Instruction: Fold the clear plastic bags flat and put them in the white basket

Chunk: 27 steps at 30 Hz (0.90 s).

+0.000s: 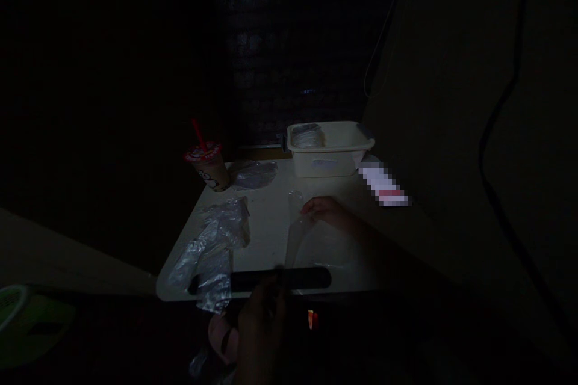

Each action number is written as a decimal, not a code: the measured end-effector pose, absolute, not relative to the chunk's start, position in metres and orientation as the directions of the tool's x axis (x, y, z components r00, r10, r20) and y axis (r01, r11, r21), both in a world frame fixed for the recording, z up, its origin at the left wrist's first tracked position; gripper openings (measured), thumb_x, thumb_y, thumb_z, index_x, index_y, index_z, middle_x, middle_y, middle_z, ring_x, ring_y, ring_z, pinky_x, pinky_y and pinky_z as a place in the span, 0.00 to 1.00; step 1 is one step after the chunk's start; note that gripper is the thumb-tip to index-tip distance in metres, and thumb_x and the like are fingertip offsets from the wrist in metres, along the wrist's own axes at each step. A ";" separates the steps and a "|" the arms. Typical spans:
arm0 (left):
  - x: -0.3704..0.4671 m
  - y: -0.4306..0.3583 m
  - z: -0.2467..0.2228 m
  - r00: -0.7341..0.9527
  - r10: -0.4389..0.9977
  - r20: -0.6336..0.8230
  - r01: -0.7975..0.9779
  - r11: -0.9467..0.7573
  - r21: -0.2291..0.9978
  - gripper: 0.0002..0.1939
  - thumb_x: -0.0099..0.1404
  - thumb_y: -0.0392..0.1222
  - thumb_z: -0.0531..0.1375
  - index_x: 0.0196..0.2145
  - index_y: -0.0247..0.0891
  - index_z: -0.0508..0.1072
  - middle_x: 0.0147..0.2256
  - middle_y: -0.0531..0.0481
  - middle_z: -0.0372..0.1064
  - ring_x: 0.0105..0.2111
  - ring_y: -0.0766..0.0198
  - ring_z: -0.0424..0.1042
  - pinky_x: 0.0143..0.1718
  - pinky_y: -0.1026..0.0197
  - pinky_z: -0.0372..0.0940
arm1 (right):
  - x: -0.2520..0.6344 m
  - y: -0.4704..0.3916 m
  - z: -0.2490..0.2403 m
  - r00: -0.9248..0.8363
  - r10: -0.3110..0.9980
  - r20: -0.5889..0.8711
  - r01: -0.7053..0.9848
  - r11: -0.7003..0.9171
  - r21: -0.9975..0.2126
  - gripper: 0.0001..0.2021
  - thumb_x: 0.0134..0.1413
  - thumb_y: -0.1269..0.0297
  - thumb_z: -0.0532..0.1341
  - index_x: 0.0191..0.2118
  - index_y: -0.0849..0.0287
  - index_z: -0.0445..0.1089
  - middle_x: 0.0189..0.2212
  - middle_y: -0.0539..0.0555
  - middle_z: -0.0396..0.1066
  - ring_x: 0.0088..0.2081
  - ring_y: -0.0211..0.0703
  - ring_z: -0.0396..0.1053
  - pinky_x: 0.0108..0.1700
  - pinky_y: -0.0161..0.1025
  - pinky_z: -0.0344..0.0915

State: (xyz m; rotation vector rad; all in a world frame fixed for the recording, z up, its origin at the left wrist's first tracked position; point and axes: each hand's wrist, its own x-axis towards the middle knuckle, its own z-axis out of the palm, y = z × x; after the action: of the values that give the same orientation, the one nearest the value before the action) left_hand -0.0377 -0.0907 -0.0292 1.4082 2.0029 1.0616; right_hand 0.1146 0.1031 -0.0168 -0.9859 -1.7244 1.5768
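Observation:
In dim light, my right hand [327, 210] is above the middle of the white table [266, 234], its fingers closed on the edge of a clear plastic bag [295, 231]. My left hand [264, 307] is low at the table's front edge, near the bag's lower end and in front of a long black bar [307, 278]. Its fingers are bent, but darkness hides what they hold, if anything. Crumpled clear plastic bags [221, 228] lie left of the hands, some hanging over the front edge.
A white bin [325, 162] with plastic inside stands at the back. A drink cup [212, 171] with a red straw is at the back left. A blurred-out item [383, 184] lies at the right. A green basket [36, 325] sits low on the left.

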 end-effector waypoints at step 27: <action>-0.062 -0.085 -0.010 -0.064 0.947 0.316 0.825 -0.127 0.551 0.14 0.57 0.44 0.50 0.40 0.40 0.66 0.39 0.47 0.67 0.41 0.58 0.63 0.39 0.55 0.60 | 0.117 0.117 -0.013 -0.610 0.792 -0.016 0.092 0.052 -0.994 0.15 0.28 0.72 0.60 0.31 0.65 0.67 0.25 0.52 0.68 0.27 0.36 0.64 0.27 0.34 0.59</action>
State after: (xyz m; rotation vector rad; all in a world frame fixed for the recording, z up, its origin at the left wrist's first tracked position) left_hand -0.0619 -0.0854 -0.0098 2.0095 1.9393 0.9601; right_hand 0.1172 0.1171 -0.0127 -0.8879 -1.7724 1.6079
